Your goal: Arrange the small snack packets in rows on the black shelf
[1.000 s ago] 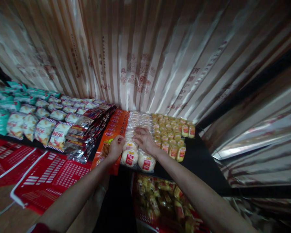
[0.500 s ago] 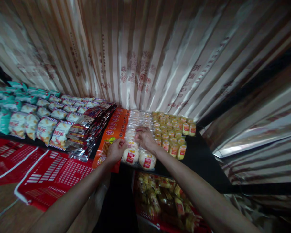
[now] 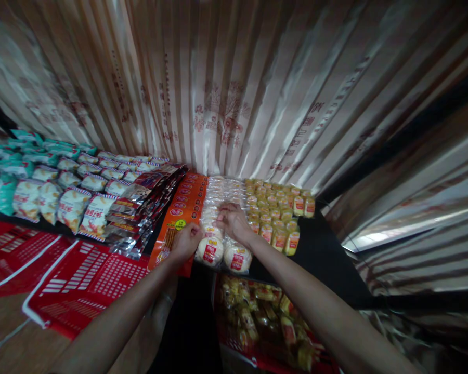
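Two rows of white round buns in clear wrappers stand at mid-table, the front left bun [image 3: 209, 252] and front right bun [image 3: 237, 258] showing red labels. Just behind the front left one, a wrapped bun [image 3: 212, 230] sits between my hands. My left hand [image 3: 187, 241] has its fingers pinched together at the left side of that bun's wrapper. From the right, my right hand [image 3: 234, 222] reaches over the rows, its fingers curled closed near the same wrapper. The fingertips' exact hold is partly hidden.
Left of the buns lie an orange snack packet [image 3: 183, 208], stacked dark silvery packets [image 3: 148, 208] and white snack bags [image 3: 95, 215]. Small yellow cakes [image 3: 278, 236] stand at the right. Red baskets [image 3: 89, 280] are below; a pleated curtain [image 3: 226, 62] hangs behind.
Both hands stay almost in place at the wrapped bun. The view has barely shifted, and nothing else has visibly moved.
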{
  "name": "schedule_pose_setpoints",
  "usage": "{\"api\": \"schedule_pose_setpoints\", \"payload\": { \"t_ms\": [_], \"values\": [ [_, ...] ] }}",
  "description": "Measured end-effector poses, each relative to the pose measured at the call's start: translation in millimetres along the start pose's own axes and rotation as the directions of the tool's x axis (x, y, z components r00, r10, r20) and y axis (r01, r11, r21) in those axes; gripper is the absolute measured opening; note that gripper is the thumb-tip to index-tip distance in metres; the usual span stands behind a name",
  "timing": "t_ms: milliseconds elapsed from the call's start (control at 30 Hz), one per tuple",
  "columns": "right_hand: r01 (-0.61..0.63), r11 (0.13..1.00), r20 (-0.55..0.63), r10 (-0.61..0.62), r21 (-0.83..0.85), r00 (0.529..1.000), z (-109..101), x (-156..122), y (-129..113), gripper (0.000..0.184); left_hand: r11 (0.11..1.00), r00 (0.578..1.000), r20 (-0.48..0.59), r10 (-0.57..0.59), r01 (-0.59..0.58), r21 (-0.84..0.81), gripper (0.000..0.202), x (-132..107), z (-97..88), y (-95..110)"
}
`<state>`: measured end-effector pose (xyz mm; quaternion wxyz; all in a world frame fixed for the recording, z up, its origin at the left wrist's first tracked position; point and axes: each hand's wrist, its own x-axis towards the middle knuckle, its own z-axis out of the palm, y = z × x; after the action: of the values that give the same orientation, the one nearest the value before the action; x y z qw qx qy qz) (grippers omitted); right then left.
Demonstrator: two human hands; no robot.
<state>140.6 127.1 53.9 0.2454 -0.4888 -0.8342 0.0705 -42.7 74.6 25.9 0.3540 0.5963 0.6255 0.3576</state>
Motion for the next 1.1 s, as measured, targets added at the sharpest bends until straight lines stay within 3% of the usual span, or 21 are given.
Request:
{"api": "schedule_pose_setpoints", "payload": {
  "t_ms": [100,167,267,333,467,633,800,1100],
  "values": [
    [0.006,1.000,-0.016,-0.006,0.007,1.000,2,-1,1,0.015,0.987,1.000,-0.003,0.027,-0.026,0.158,0.024,-15,-4.6,7],
    [0.000,1.000,-0.007,0.000,0.004,1.000,2,-1,1,0.016,0.956,0.996,0.002,0.091,-0.088,0.281,0.039,-29,-4.4,11],
    [-0.009,1.000,0.007,0.009,-0.005,1.000,1,0,0,0.017,0.886,0.976,0.020,0.217,-0.205,0.416,0.062,-47,2.3,14],
    [-0.012,1.000,0.005,0.012,-0.008,1.000,1,0,-1,0.018,0.841,0.964,0.025,0.264,-0.243,0.484,0.067,-55,9.0,13],
    [-0.010,1.000,0.006,0.010,-0.003,1.000,1,0,0,0.018,0.804,0.948,-0.017,0.319,-0.261,0.534,0.056,-55,21.9,5],
    [0.005,1.000,0.005,-0.005,0.023,1.000,1,-1,2,0.019,0.874,0.928,-0.165,0.334,-0.238,0.424,0.040,-45,27.9,-9],
    [0.004,0.999,0.013,-0.005,0.039,1.000,1,-2,3,0.019,0.902,0.936,-0.184,0.300,-0.216,0.373,0.025,-39,21.6,-8],
    [0.037,0.997,-0.036,-0.035,0.061,0.999,-2,-8,-1,0.017,0.895,0.950,-0.172,0.260,-0.170,0.413,0.027,-41,26.8,-2]
  ]
}}
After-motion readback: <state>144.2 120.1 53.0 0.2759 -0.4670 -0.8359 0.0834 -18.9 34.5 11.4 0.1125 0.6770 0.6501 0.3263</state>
